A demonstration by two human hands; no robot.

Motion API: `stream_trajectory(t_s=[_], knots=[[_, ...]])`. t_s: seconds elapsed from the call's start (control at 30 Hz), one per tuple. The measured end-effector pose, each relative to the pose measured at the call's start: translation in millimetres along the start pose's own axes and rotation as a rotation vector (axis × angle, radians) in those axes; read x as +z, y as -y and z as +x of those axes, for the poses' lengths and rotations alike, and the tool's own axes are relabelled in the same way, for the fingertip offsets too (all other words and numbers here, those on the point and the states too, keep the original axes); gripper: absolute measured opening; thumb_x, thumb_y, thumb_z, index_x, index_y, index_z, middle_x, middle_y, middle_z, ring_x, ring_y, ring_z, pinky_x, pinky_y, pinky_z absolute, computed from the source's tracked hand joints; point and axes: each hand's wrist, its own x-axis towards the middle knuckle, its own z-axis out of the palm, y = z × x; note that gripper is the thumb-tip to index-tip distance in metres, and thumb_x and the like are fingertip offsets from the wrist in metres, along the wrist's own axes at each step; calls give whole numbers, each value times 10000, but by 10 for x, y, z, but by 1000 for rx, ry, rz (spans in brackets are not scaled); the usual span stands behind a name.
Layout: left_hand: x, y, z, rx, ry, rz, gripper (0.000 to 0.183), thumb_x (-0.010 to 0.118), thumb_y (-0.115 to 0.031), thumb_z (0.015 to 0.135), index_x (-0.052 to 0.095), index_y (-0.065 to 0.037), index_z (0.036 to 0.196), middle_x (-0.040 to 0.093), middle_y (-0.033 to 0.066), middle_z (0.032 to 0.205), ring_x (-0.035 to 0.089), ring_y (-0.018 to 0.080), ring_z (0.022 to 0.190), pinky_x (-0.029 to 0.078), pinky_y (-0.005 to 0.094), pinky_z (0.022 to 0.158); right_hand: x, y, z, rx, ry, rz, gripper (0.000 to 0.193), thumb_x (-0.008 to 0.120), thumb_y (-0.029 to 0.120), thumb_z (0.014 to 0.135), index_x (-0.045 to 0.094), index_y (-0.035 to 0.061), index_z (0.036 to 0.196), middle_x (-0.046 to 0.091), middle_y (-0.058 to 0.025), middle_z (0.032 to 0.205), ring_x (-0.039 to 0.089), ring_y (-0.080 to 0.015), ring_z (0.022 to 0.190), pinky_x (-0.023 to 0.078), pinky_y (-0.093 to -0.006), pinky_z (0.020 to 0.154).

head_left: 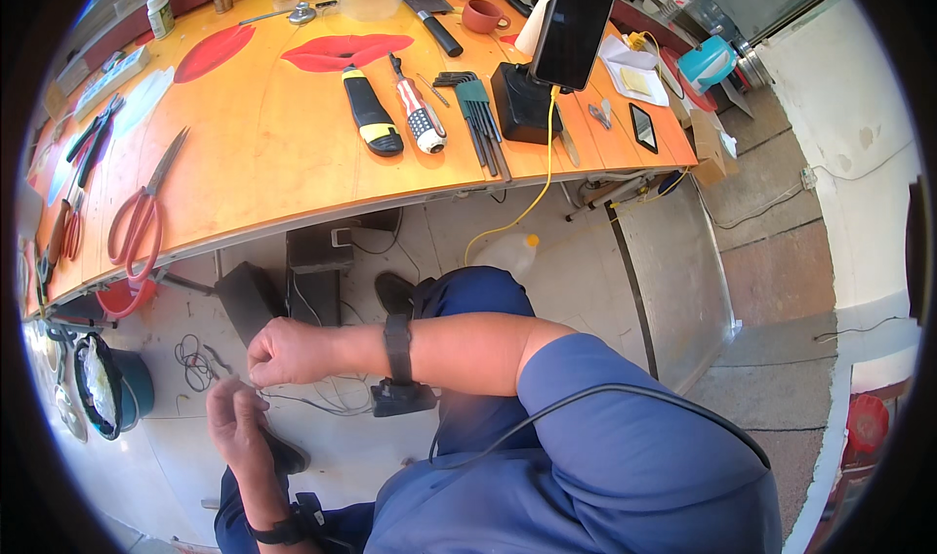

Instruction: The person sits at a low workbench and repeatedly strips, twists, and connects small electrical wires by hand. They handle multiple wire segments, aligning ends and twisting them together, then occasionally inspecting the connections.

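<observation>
Below the table's near edge, my right hand is closed into a fist. Its forearm crosses from the right and wears a black wrist strap with a dark box hanging under it. Just below and to the left, my left hand has its fingers curled in, almost touching the right one. Whatever either hand may hold is hidden or too small to make out. Another black strap goes around my left wrist. Both hands are away from the tools on the orange table.
Red-handled scissors overhang the table edge at left, near pliers. A utility knife, screwdriver, hex key set and phone on a black stand lie farther right. A bucket and cables occupy the floor.
</observation>
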Motion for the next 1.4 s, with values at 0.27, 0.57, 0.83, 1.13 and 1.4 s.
stream_trajectory(t_s=[0.27, 0.57, 0.83, 1.13, 1.4], knots=[[-56, 76, 34, 199, 149, 93, 143, 610, -135, 1025, 602, -44, 915, 568, -1, 837, 467, 53, 665, 366, 194, 610, -19, 47, -6, 225, 177, 293, 171, 697, 170, 817, 699, 7, 763, 522, 22, 593, 435, -87, 523, 322, -275, 478], [-49, 165, 62, 36, 49, 2, 233, 546, -222, 1070, 563, -92, 878, 481, -62, 678, 387, 17, 584, 289, 188, 536, 78, 46, -67, -145, -58, -143, 202, 660, 203, 823, 694, 10, 776, 645, -96, 660, 603, -229, 616, 471, -382, 596], [6, 159, 123, -86, 85, -251, 224, 534, -211, 1075, 559, -131, 868, 479, -102, 699, 350, -28, 576, 250, 162, 496, 137, -24, -70, -572, -230, -728, 208, 624, 215, 849, 626, 81, 690, 639, -127, 724, 645, -349, 743, 517, -470, 654], [79, 161, 125, -135, -34, -259, 293, 538, -222, 1075, 514, -133, 797, 424, -77, 588, 315, 10, 492, 229, 204, 461, 121, -20, -80, -638, -245, -830, 227, 615, 217, 868, 623, 86, 683, 648, -112, 731, 647, -337, 734, 524, -460, 648], [81, 187, 136, -71, -43, -146, 284, 532, -212, 1076, 519, -138, 802, 424, -83, 590, 329, 6, 495, 244, 198, 468, 120, -6, -88, -612, -254, -748, 205, 628, 201, 841, 620, 79, 676, 647, -118, 725, 648, -349, 724, 520, -467, 644]])
